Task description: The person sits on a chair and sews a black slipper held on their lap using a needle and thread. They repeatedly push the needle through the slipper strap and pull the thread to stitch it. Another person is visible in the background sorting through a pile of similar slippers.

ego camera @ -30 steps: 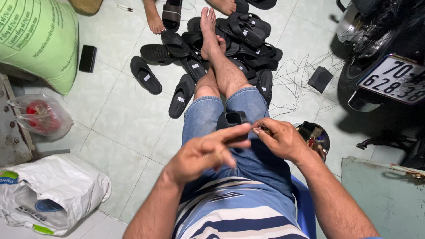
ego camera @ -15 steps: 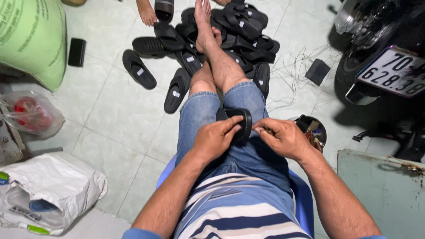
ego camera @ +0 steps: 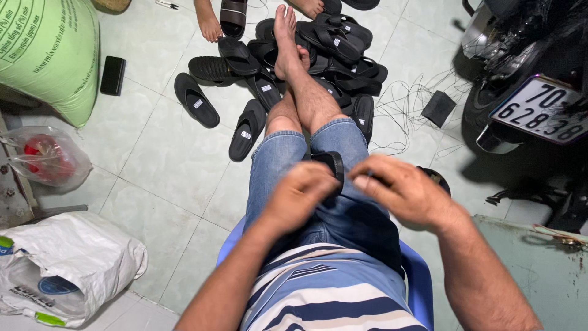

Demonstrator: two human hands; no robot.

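I sit on a blue plastic chair (ego camera: 418,276) in denim shorts, legs stretched out. A black sandal (ego camera: 329,162) lies on my lap. My left hand (ego camera: 300,195) is closed over its left side and hides most of it. My right hand (ego camera: 401,190) has thumb and fingers pinched together at the sandal's right edge. Whether something small is also between those fingertips is hidden.
A pile of black sandals (ego camera: 334,46) lies around my feet, with another person's feet (ego camera: 208,21) behind it. Thin threads (ego camera: 410,104) and a black pouch (ego camera: 438,108) lie right of it. A motorbike (ego camera: 527,92) stands right; a green sack (ego camera: 46,52), plastic bags (ego camera: 61,263) and a black phone (ego camera: 113,75) left.
My left hand came down from mid-air and closed on the sandal in my lap. Both hands now sit lower in view, closer to my body; the right stays at the sandal's edge.
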